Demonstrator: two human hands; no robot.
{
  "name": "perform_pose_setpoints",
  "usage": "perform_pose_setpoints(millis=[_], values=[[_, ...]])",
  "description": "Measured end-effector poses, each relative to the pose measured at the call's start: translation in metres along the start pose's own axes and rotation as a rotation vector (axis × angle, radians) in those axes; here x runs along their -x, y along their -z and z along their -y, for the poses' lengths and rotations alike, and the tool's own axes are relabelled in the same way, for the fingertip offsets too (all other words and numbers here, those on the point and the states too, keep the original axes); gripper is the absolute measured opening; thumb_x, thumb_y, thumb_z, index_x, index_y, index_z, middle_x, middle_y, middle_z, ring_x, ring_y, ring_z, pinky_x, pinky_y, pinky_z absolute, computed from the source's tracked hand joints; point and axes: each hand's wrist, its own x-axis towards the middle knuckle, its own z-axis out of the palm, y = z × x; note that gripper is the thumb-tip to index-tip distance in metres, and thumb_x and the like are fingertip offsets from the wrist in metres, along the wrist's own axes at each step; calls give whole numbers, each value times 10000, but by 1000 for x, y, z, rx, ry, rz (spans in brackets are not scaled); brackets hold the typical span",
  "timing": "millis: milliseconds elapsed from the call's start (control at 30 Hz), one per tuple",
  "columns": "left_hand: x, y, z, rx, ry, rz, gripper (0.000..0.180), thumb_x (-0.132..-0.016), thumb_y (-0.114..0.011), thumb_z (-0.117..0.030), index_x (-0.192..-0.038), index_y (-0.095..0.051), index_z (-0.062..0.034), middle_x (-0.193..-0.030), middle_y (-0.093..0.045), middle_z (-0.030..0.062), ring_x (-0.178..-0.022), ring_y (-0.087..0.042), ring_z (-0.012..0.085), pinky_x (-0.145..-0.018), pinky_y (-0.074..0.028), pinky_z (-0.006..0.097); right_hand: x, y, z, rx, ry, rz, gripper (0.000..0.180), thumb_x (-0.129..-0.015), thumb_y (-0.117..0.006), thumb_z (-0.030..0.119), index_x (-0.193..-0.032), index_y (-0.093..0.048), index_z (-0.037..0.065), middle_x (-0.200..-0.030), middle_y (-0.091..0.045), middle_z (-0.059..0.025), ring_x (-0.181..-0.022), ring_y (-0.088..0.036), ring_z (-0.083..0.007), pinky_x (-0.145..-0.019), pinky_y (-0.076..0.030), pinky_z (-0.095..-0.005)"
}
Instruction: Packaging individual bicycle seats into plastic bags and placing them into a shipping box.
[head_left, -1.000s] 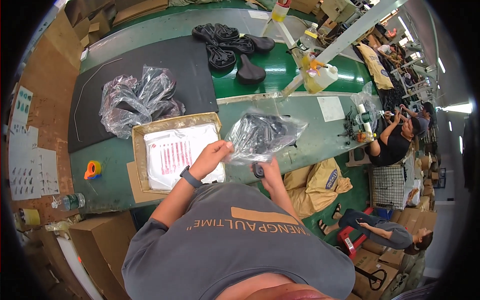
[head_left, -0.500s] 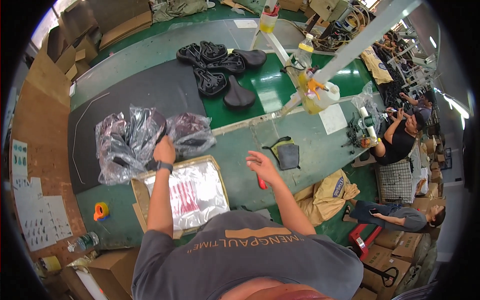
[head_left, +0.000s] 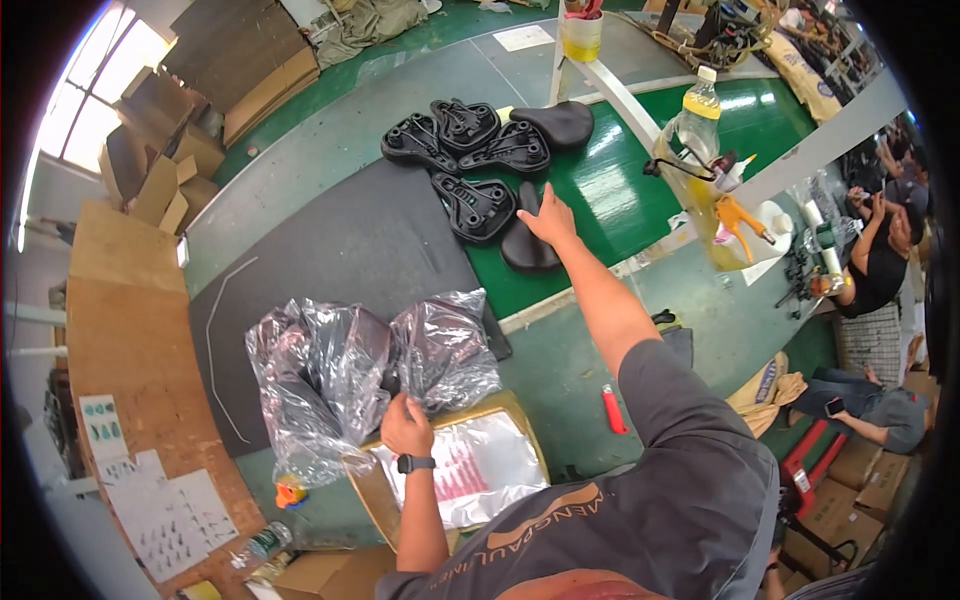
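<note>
My right hand (head_left: 548,215) reaches far forward and rests, fingers apart, on a black bicycle saddle (head_left: 522,252) at the near edge of a heap of black saddles (head_left: 470,135) on the green table. My left hand (head_left: 405,425), with a dark watch at its wrist, sits at the near edge of two saddles wrapped in clear plastic bags (head_left: 330,370). Its fingers are curled out of sight against the plastic. Just below that hand a cardboard box (head_left: 365,492) holds a stack of flat clear bags (head_left: 470,465).
A black mat (head_left: 330,250) covers the table's left part. A red tool (head_left: 613,410) lies right of the box and an orange item (head_left: 290,492) left of it. A bottle of yellow liquid (head_left: 695,120) stands by a slanted white bar. Other people (head_left: 880,260) work at the right.
My left hand set the bagged saddle on the pile at the left and drew back to its near edge. My right hand stretched out from near my body to the loose black saddles.
</note>
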Motion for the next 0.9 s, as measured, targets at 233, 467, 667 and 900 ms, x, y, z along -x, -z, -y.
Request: perform_pose_setpoints(millis=[233, 467, 667, 900], values=[[0, 0, 2, -11, -24, -1, 293, -996, -569, -263, -1080, -762, -59, -1014, -763, 181, -922, -708, 418, -807, -543, 516, 41, -8, -11, -219, -450, 381, 1487, -576, -928, 720, -1576, -247, -145, -1516, -510, -365, -1409, -541, -458, -1151, -475, -462], [24, 20, -2, -19, -42, 11, 316, -995, -569, -286, -1074, -761, -47, -1018, -764, 185, -933, -708, 414, -805, -536, 526, 253, 30, 0, -728, -371, 87, 1067, -671, -979, 424, -1460, -447, -58, -1392, -642, -261, -1291, -641, -378, -1110, -502, -464], [65, 38, -4, 2, -50, -45, 345, -1003, -619, -267, -1241, -691, -29, -1221, -719, 194, -1098, -661, 410, -949, -488, 536, 408, 138, 38, -275, 77, 65, 648, -733, -892, 349, -1271, -635, 97, -1094, -640, -135, -1070, -646, -364, -892, -536, -474], [200, 33, -37, 256, -340, -5, 550, -931, -726, -150, -1416, -542, 30, -1586, -414, 288, -1470, -383, 502, -1225, -322, 573, 558, 204, 19, -165, 114, 77, 561, -768, -851, 325, -1254, -655, 121, -1134, -588, -148, -1130, -594, -356, -954, -504, -462]])
